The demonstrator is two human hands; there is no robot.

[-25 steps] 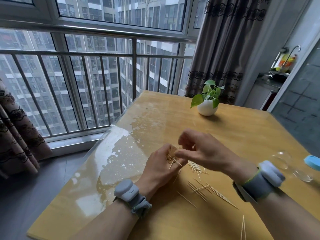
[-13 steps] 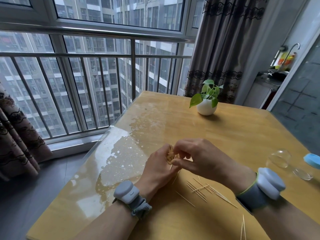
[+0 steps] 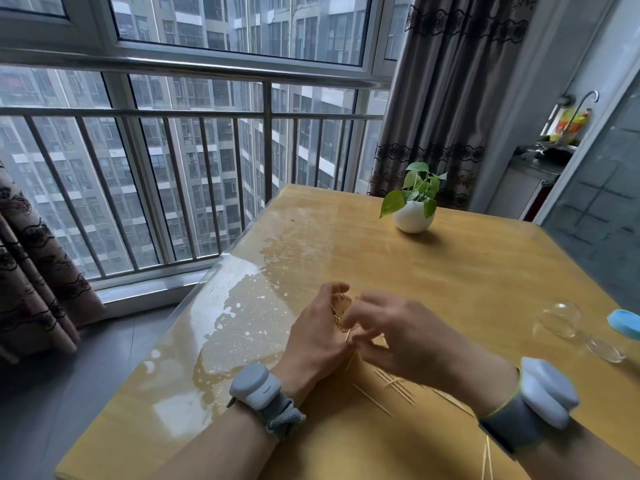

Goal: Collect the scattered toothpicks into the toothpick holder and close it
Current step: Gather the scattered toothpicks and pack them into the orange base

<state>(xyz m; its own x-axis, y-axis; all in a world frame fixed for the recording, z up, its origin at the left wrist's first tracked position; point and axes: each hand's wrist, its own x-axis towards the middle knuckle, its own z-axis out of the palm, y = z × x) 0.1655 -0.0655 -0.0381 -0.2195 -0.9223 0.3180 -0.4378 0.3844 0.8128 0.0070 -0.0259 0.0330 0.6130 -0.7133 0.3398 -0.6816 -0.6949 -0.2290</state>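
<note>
My left hand (image 3: 317,332) grips a bundle of toothpicks (image 3: 341,306) just above the wooden table (image 3: 467,271), their tips pointing up between thumb and fingers. My right hand (image 3: 391,332) is curled right beside it, fingertips pinching at a toothpick by the bundle's lower end. Several loose toothpicks (image 3: 394,389) lie scattered on the table under and behind my right wrist, with two more (image 3: 486,460) near the front edge. The clear toothpick holder (image 3: 559,318) lies on its side at the right, its blue lid (image 3: 627,323) beside it.
A small white pot with a green plant (image 3: 414,211) stands at the table's far side. A clear round piece (image 3: 606,348) lies near the holder. The table's left edge (image 3: 194,306) runs along a railed window with curtains.
My right hand has dropped from above the bundle and closed in against my left hand, its fingers now curled at the bundle's lower end. My left hand has stayed in place.
</note>
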